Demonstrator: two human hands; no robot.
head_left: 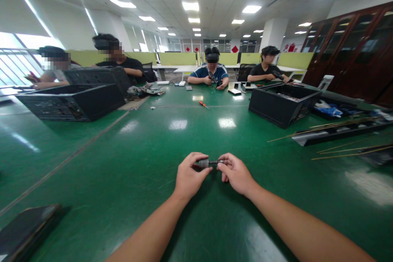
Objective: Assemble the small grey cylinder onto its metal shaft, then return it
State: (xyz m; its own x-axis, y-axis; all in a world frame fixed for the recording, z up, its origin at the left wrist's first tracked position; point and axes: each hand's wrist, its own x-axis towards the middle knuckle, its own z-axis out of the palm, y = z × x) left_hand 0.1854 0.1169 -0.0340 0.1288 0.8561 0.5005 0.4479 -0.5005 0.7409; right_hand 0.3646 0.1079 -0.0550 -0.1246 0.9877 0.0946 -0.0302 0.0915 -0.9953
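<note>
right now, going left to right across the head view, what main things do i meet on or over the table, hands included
Left black computer case → pile of loose parts → left hand → grey cylindrical part with a dark shaft → right hand → right black computer case

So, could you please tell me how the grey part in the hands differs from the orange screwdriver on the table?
The grey part shows grey and dark tones, while the orange screwdriver has a bright handle. The grey part is held between the left hand and right hand; the orange screwdriver lies untouched, farther off on the green table. Both have a thicker end and a thinner shaft.
</note>
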